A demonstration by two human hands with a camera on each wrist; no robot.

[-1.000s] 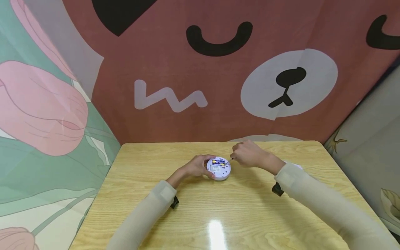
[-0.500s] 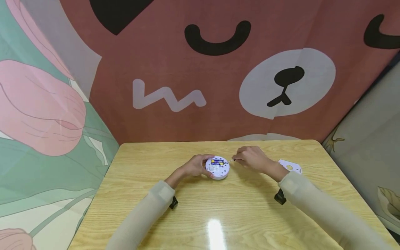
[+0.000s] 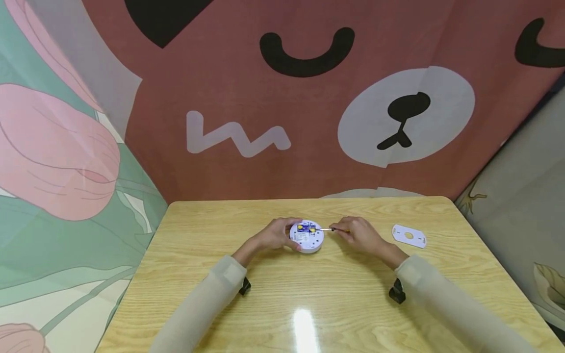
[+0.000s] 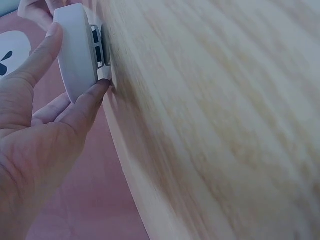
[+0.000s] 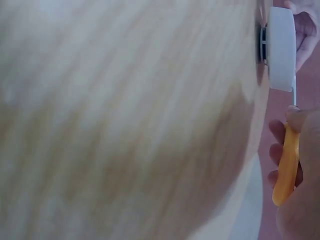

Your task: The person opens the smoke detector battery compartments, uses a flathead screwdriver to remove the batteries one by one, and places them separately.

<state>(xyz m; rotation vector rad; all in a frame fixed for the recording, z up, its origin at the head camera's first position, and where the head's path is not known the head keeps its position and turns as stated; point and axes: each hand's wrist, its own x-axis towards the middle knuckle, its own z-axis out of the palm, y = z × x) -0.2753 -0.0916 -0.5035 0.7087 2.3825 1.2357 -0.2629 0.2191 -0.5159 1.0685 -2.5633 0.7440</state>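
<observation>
Left hand grips white disc rimside, right hand orange-handled tool, tip unclear; disc looks light, stiff: rim's best!

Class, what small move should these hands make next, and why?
Probably lever the tool gently against the batteries: it appears to reach them, the right hand grips its orange handle, and the left hand holds the white device.

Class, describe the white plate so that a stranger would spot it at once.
On the wooden table, look to the far right. To the right of the right hand, the plate lies flat. Unlike the thick round disc in the left hand, it is thin and oblong, with a round hole in its middle.
</observation>
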